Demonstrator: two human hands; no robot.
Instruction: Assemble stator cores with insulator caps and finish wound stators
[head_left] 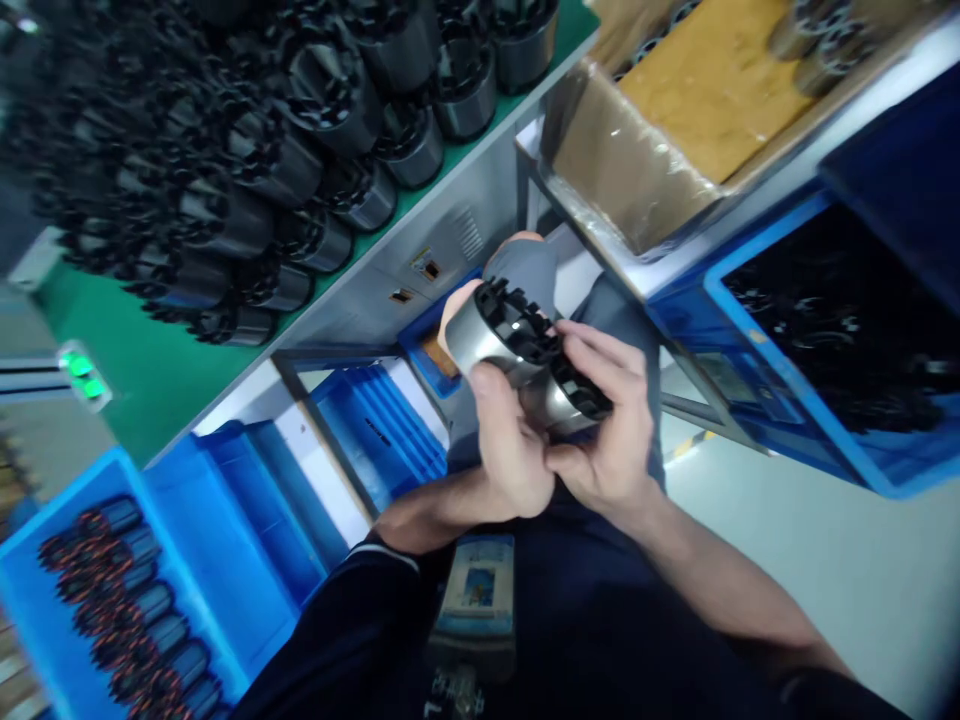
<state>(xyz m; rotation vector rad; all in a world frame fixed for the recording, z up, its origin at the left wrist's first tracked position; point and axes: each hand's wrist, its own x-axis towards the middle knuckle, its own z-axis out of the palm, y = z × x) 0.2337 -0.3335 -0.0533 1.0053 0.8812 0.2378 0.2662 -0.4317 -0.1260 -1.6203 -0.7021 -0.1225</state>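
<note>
Two silver metal cylinders with black toothed plastic ends, which look like motor stators, are held side by side in front of my body. My left hand [506, 440] is closed round the larger-looking left stator [476, 335], its thumb across the metal side and its fingertips behind. My right hand [611, 420] grips the right stator [547, 402], with fingers over the black toothed rim and thumb below. The two stators appear to touch, and both are tilted with toothed ends up and to the right.
Many dark stators [247, 150] stand stacked on a green-topped bench [97, 320] at upper left. A blue crate [97, 475] with wire-wound parts lies at lower left. To the right are a plastic-lined carton [622, 170] and a blue bin [806, 385] of black parts.
</note>
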